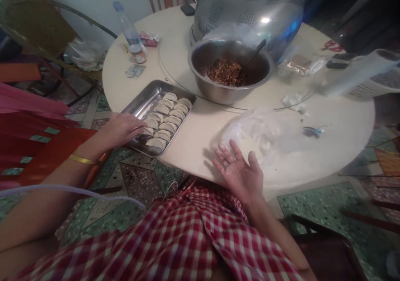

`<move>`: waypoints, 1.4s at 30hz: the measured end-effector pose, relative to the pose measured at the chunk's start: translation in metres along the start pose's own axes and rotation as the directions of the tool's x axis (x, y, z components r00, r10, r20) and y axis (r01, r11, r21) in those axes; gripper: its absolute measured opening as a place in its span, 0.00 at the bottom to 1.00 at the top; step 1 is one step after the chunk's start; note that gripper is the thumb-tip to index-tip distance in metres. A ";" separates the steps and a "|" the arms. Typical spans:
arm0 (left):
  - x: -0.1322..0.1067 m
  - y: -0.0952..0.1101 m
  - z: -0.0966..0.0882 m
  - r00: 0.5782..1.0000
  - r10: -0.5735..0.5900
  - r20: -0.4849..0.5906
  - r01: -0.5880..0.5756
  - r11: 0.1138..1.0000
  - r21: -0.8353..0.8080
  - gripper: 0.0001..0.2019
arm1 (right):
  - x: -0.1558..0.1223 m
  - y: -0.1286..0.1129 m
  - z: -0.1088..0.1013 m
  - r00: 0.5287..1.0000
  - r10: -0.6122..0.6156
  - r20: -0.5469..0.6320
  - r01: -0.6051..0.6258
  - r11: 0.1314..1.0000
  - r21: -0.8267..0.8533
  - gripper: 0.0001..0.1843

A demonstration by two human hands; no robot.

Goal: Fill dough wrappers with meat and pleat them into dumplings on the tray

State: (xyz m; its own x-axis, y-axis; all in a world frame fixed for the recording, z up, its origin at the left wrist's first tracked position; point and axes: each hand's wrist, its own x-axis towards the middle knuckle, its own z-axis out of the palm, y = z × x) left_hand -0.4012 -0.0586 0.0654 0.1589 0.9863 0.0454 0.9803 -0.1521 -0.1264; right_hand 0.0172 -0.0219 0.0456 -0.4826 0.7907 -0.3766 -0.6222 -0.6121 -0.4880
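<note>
My left hand (125, 128) reaches over the near left edge of a steel tray (137, 102), its fingers closed on the end of a dumpling (147, 131). Two rows of pale, crescent-shaped dumplings (168, 127) fill the right part of that tray. Palm up, my right hand (240, 170) hovers at the table's front edge with its fingers spread and nothing in them. White powder coats those fingertips. Just beyond them lies a clear plastic bag (250, 127) with something pale in it, its contents hard to make out.
A steel bowl (215, 91) of brown minced filling holds a spoon (258, 50). Behind it stands a large domed metal cover (243, 6). A water bottle (126, 27) and a small jar (138, 54) are at the back left. A plastic roll (359, 73) lies right, near red-handled scissors (333, 46).
</note>
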 end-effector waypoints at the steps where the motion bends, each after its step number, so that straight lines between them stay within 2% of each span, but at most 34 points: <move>1: 0.000 0.000 0.000 1.000 -0.009 0.002 0.009 1.000 0.002 0.15 | -0.001 -0.001 -0.001 1.000 -0.004 -0.004 0.004 1.000 0.002 0.25; 9: -0.002 0.000 -0.001 0.999 -0.051 0.002 0.051 0.999 0.015 0.16 | -0.009 -0.006 -0.005 0.998 -0.036 -0.050 0.035 0.999 -0.020 0.26; 16: -0.009 -0.004 -0.007 0.998 -0.068 -0.012 0.068 0.997 0.024 0.16 | -0.019 -0.013 -0.018 0.992 -0.069 -0.110 0.064 0.997 -0.047 0.26; 22: 0.002 0.001 -0.006 0.999 -0.002 0.044 0.002 1.000 0.000 0.15 | -0.021 -0.012 -0.024 0.988 -0.077 -0.133 0.072 0.996 -0.047 0.25; 34: 0.006 0.001 -0.011 0.994 0.000 0.110 0.001 1.000 -0.013 0.16 | -0.019 -0.014 -0.028 0.990 -0.072 -0.124 0.069 0.997 -0.026 0.24; 42: 0.009 -0.005 -0.005 0.991 -0.010 0.137 0.012 1.000 -0.017 0.15 | -0.017 -0.014 -0.030 0.987 -0.067 -0.146 0.069 0.998 0.008 0.25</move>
State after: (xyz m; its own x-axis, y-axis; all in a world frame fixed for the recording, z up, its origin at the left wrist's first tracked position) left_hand -0.4037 -0.0494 0.0713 0.1317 0.9872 -0.0896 0.9839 -0.1412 -0.1093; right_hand 0.0525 -0.0267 0.0352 -0.3444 0.8217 -0.4542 -0.6589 -0.5561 -0.5065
